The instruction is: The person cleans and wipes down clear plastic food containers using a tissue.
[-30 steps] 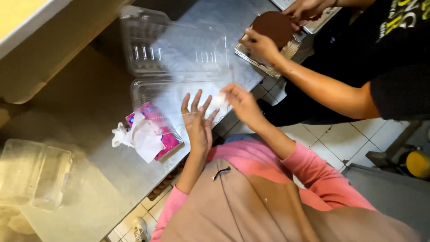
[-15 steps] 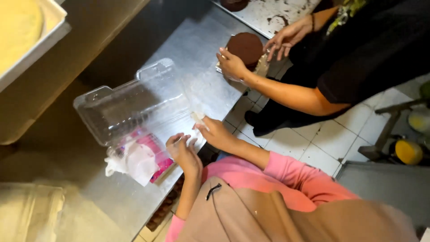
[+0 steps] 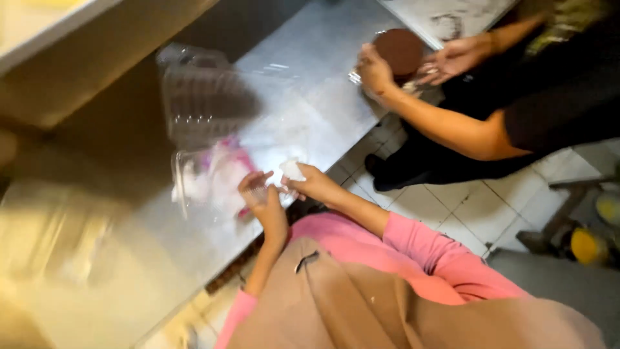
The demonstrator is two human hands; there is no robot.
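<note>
The clear plastic clamshell container (image 3: 206,123) lay open on the steel table (image 3: 323,71), light, flimsy and probably slippery; its rim seemed the safest hold. Your left hand (image 3: 263,197) curled at its near edge, your right hand (image 3: 309,182) pinching something small and white.

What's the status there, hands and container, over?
Left hand and right hand meet at the clear plastic container, pinching something small and white. Co-worker's hands on round brown cake, apart.
</note>
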